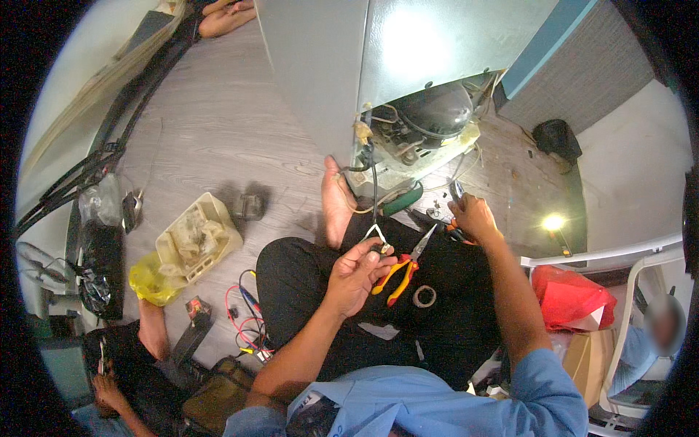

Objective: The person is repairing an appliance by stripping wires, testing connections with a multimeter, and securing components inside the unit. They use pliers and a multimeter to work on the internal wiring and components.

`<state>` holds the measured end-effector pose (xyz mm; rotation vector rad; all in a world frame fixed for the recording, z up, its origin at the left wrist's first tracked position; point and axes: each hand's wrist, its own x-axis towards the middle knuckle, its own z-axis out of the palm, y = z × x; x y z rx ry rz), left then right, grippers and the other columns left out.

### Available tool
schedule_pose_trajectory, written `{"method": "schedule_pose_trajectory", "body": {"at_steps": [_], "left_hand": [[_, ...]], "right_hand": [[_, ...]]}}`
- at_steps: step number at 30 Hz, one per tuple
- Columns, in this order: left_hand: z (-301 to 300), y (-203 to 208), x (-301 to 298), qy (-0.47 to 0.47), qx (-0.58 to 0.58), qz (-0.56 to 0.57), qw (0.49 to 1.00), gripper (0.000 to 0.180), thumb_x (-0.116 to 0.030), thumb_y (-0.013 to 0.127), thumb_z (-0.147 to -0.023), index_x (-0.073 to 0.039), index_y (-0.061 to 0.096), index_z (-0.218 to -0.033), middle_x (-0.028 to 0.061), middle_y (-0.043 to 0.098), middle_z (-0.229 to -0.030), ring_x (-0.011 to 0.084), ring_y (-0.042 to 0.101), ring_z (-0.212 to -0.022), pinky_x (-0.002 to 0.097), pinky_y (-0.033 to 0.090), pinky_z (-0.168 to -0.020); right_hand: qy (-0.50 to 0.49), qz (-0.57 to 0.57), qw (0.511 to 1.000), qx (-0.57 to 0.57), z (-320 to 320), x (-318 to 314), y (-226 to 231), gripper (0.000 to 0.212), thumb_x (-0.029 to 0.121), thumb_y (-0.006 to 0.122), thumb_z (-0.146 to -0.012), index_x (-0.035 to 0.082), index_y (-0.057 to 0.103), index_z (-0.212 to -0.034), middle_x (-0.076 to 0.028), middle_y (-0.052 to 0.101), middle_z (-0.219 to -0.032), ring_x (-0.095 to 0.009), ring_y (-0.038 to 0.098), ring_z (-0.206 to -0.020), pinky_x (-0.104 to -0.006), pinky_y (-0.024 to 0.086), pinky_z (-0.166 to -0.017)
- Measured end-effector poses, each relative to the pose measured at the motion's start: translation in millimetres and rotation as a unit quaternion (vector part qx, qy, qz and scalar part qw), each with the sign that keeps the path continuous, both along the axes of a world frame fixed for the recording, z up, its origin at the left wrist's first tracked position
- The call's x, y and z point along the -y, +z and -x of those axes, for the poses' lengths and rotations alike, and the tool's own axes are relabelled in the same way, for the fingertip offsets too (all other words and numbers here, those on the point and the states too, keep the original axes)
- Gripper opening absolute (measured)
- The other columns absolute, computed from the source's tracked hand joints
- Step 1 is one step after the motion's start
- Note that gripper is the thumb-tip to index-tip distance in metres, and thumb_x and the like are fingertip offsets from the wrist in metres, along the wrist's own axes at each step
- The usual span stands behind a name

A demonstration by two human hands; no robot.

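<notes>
My left hand (355, 275) pinches a small dark electrical part (380, 248) with white wires at its top. A black cable (375, 193) runs from there up toward the compressor (433, 113) under a grey refrigerator-like cabinet (313, 73). My right hand (478, 221) is closed around a pair of pliers (456, 191), metal jaws pointing away from me; part of the handles is hidden. Between my hands, long-nose pliers (405, 273) with red and yellow handles rest on my dark trousers, near a roll of tape (424, 296). A green-handled tool (403, 199) lies by the cabinet's base.
A cream plastic basket (198, 239) and yellow bag (155, 280) sit on the floor at left, near test leads (247, 313). A co-worker's hand (109, 393) shows at lower left. At right are a lit lamp (555, 226), red bag (571, 297) and white-framed mirror (632, 320).
</notes>
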<state>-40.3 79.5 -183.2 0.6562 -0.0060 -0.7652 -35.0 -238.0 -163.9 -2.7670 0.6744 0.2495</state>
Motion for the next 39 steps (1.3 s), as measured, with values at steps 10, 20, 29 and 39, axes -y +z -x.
{"method": "schedule_pose_trajectory", "body": {"at_steps": [10,20,29,39], "left_hand": [[-1,-2,-1,-0.023,-0.017,0.038,0.999,0.032,-0.010,0.056,-0.100,-0.004,0.055,-0.131,0.0164,0.064,-0.125,0.0261,0.067,-0.108,0.0324,0.056,-0.090],[-9,-6,-11,-0.040,-0.019,0.102,0.994,0.034,-0.014,0.054,-0.101,-0.003,0.053,-0.133,0.0165,0.064,-0.124,0.0272,0.068,-0.105,0.0340,0.057,-0.086],[-6,-2,-8,-0.046,-0.048,0.100,0.993,0.033,-0.011,0.056,-0.099,-0.003,0.055,-0.132,0.0155,0.066,-0.119,0.0255,0.069,-0.102,0.0321,0.058,-0.083],[-6,2,-6,-0.105,0.021,0.044,0.993,0.037,-0.008,0.057,-0.099,-0.001,0.053,-0.136,0.0132,0.064,-0.124,0.0189,0.066,-0.104,0.0274,0.053,-0.085]], "right_hand": [[-0.057,-0.147,0.987,-0.013,79,-163,14,0.050,0.043,0.072,-0.085,-0.006,0.065,-0.093,-0.026,0.069,-0.084,-0.043,0.069,-0.077,-0.0499,0.056,-0.070],[-0.244,-0.488,0.790,0.281,90,-157,12,0.038,0.018,0.073,-0.088,-0.001,0.057,-0.117,-0.006,0.065,-0.094,-0.016,0.063,-0.077,-0.0275,0.053,-0.068],[-0.076,-0.592,0.773,0.215,145,-109,125,0.055,0.013,0.070,-0.083,-0.002,0.051,-0.132,-0.009,0.061,-0.096,-0.011,0.056,-0.063,-0.0247,0.042,-0.049],[0.013,-0.369,0.929,-0.016,145,-123,112,0.042,0.021,0.069,-0.089,0.001,0.056,-0.123,-0.019,0.070,-0.101,-0.027,0.068,-0.070,-0.0361,0.054,-0.058]]}}
